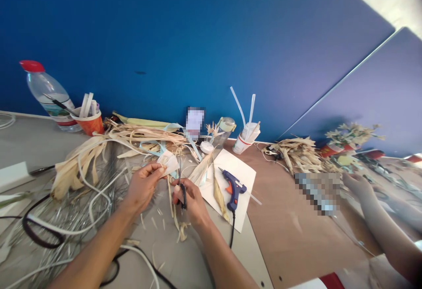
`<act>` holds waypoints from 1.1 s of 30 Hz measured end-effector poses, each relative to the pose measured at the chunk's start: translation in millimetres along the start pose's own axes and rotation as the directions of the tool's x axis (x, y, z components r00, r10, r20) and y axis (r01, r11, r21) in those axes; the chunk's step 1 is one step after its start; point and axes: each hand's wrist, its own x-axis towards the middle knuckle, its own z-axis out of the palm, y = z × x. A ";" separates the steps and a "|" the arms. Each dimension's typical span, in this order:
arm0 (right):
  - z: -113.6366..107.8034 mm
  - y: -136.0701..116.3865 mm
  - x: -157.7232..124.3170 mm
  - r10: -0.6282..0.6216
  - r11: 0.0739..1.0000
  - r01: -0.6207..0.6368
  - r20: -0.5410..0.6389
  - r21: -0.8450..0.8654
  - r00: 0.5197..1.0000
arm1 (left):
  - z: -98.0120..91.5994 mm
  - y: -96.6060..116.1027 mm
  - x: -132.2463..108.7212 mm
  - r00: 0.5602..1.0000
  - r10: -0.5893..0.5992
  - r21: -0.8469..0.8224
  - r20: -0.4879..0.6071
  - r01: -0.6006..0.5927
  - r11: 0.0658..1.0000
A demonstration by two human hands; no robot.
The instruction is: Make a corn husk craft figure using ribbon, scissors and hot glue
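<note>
Husk piece (170,162), pale, flat, papery, in grip of left hand (145,186), black-handled scissors (183,196) in right hand (194,203).

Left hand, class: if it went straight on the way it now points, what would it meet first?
Probably the scissors in the right hand: in the picture, their blades lie just past the pale piece that the left hand pinches, though depth is unclear.

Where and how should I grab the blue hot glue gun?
Grip the handle, probably best from the near right: the hot glue gun lies on its side on the white sheet, handle toward you, orange trigger facing left, leaving the handle's back exposed. Avoid the nozzle, pointing away to the left.
</note>
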 end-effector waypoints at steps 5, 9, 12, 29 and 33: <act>1.0 -0.8 0.5 0.009 1.000 -0.009 -0.015 -0.014 1.000 | -1.1 -1.8 0.6 1.000 0.001 0.021 0.016 -0.002 1.000; 1.5 -1.4 -0.1 0.016 0.999 -0.017 -0.029 -0.028 0.999 | -3.2 -5.4 2.2 1.000 0.014 0.002 0.028 -0.014 1.000; 2.5 -1.2 0.0 0.035 0.999 -0.036 -0.042 -0.019 0.999 | -4.0 -6.4 3.0 0.999 0.020 0.006 0.026 -0.020 1.000; -6.7 6.2 9.5 -0.003 0.989 0.032 -0.205 0.142 0.979 | -13.7 -15.2 10.2 0.991 -0.009 0.072 0.130 -0.001 0.997; -20.8 -1.3 12.6 0.029 0.969 0.039 -0.270 0.243 0.962 | -14.3 -14.1 6.3 0.918 -0.103 0.272 0.384 -0.006 0.962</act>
